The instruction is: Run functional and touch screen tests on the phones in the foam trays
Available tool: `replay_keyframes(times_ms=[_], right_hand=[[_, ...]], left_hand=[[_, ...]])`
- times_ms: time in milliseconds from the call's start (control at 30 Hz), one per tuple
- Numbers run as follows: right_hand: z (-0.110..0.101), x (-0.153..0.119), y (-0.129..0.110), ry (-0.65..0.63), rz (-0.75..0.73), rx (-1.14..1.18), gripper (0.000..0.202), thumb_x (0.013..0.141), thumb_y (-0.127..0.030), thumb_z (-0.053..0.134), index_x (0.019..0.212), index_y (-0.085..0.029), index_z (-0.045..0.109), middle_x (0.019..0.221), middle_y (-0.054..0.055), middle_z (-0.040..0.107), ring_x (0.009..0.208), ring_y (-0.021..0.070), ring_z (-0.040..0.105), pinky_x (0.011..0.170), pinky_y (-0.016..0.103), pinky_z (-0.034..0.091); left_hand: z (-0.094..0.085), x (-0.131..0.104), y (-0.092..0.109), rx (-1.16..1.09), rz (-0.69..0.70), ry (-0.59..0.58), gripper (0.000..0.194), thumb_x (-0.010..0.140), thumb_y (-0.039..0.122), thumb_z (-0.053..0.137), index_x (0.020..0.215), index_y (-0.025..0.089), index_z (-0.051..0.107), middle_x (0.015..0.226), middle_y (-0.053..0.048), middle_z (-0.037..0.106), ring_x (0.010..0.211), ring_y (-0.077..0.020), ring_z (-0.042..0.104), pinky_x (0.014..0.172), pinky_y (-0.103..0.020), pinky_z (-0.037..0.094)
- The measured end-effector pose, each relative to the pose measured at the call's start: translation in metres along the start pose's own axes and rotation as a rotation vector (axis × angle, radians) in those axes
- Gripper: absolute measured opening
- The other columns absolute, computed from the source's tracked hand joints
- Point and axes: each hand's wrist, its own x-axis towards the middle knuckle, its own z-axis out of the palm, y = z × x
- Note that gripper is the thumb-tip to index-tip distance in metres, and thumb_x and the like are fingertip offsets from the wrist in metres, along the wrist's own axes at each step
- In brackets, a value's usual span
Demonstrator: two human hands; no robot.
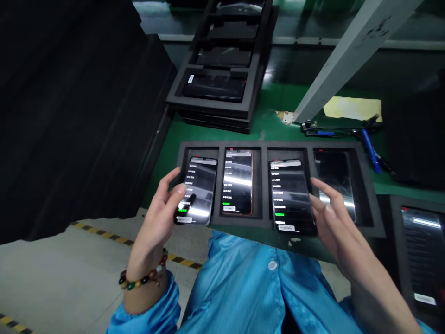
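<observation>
A dark foam tray point(264, 185) with four slots lies in front of me. My left hand point(167, 204) grips the left edge of a lit phone point(198, 192), which is tilted over the leftmost slot. In the second slot lies an orange-edged phone point(238, 183), its screen showing a list. My right hand point(328, 211) holds another lit phone point(292, 197) by its right side, over the third slot, its lower end past the tray's front edge. The fourth slot holds a phone with a dark screen point(333, 181).
Behind stands a stack of foam trays point(212, 109) with dark phones. A white post point(347, 60) rises at the back right, near yellow paper point(352, 108), cables and a blue pen point(371, 150). Another tray point(399, 250) with a phone sits at right. Black material point(76, 106) fills the left.
</observation>
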Motion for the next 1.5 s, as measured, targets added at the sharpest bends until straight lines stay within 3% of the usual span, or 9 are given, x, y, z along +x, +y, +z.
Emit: replay_keyframes(times_ms=[200,333,500,600,733,867,967,1200,1500], right_hand=[[0.013,-0.016,-0.026,0.123,-0.266,-0.513,0.059,0.11,-0.057,0.054,0.164,-0.033,0.047,0.166,0.013,0.052,0.159,0.0407,0.045,0.129,0.069,0.04],[0.063,0.012,-0.037,0.026,-0.507,-0.773,0.056,0.113,-0.055,0.048,0.159,-0.022,0.052,0.144,0.017,0.07,0.147,0.0397,0.054,0.127,0.068,0.04],[0.116,0.047,-0.031,0.031,-0.499,-0.949,0.073,0.114,-0.058,0.043,0.163,-0.005,0.047,0.145,0.028,0.068,0.15,0.0451,0.05,0.131,0.072,0.031],[0.12,0.051,-0.031,0.002,-0.447,-0.814,0.079,0.113,-0.061,0.042,0.167,-0.003,0.04,0.155,0.03,0.059,0.155,0.044,0.045,0.133,0.07,0.029],[0.117,0.046,-0.036,-0.02,-0.283,-0.31,0.079,0.108,-0.064,0.057,0.17,-0.023,0.033,0.168,0.019,0.047,0.164,0.0345,0.035,0.135,0.063,0.034],[0.126,0.051,-0.039,-0.006,-0.006,0.415,0.088,0.098,-0.066,0.072,0.167,-0.039,0.025,0.167,0.009,0.051,0.156,0.0269,0.051,0.129,0.056,0.045],[0.131,0.059,-0.042,0.008,0.153,0.671,0.097,0.091,-0.062,0.083,0.166,-0.045,0.025,0.161,0.005,0.059,0.152,0.0259,0.056,0.123,0.055,0.052],[0.125,0.071,-0.044,-0.02,0.213,0.714,0.098,0.087,-0.058,0.089,0.164,-0.038,0.032,0.137,0.003,0.076,0.137,0.0259,0.069,0.118,0.052,0.056],[0.116,0.074,-0.042,-0.111,0.153,0.448,0.082,0.104,-0.06,0.057,0.169,-0.028,0.02,0.139,0.013,0.076,0.129,0.0288,0.074,0.109,0.055,0.062]], left_hand=[[-0.007,-0.017,-0.006,0.237,0.14,-0.044,0.084,0.097,0.069,0.07,0.166,0.026,0.045,0.131,-0.014,0.078,0.117,-0.0319,0.077,0.094,-0.045,0.067],[-0.009,-0.026,0.0,0.463,0.211,0.075,0.076,0.097,0.068,0.07,0.161,0.031,0.054,0.129,-0.012,0.08,0.117,-0.0332,0.078,0.093,-0.048,0.066],[-0.011,-0.005,-0.018,0.392,0.473,0.32,0.054,0.102,0.062,0.068,0.143,0.028,0.069,0.134,-0.01,0.078,0.125,-0.0273,0.074,0.111,-0.045,0.059],[-0.01,0.017,-0.038,0.202,0.501,0.262,0.049,0.105,0.061,0.063,0.137,0.025,0.071,0.141,-0.011,0.074,0.129,-0.0246,0.072,0.114,-0.042,0.056],[-0.008,0.031,-0.053,0.046,0.455,0.236,0.044,0.106,0.06,0.062,0.134,0.026,0.072,0.142,-0.01,0.074,0.132,-0.0244,0.071,0.118,-0.043,0.054],[-0.008,0.031,-0.054,0.023,0.451,0.23,0.041,0.105,0.057,0.066,0.132,0.027,0.073,0.141,-0.009,0.074,0.133,-0.0246,0.07,0.119,-0.043,0.052],[-0.006,0.031,-0.054,0.012,0.474,0.269,0.039,0.104,0.054,0.067,0.132,0.026,0.071,0.139,-0.01,0.074,0.131,-0.0245,0.071,0.118,-0.044,0.054],[-0.003,0.031,-0.055,0.017,0.485,0.307,0.04,0.104,0.051,0.067,0.135,0.026,0.065,0.136,-0.011,0.073,0.13,-0.0235,0.071,0.117,-0.043,0.055],[-0.005,0.033,-0.057,0.069,0.478,0.306,0.039,0.105,0.052,0.065,0.134,0.026,0.066,0.14,-0.012,0.071,0.132,-0.0234,0.069,0.119,-0.042,0.053]])
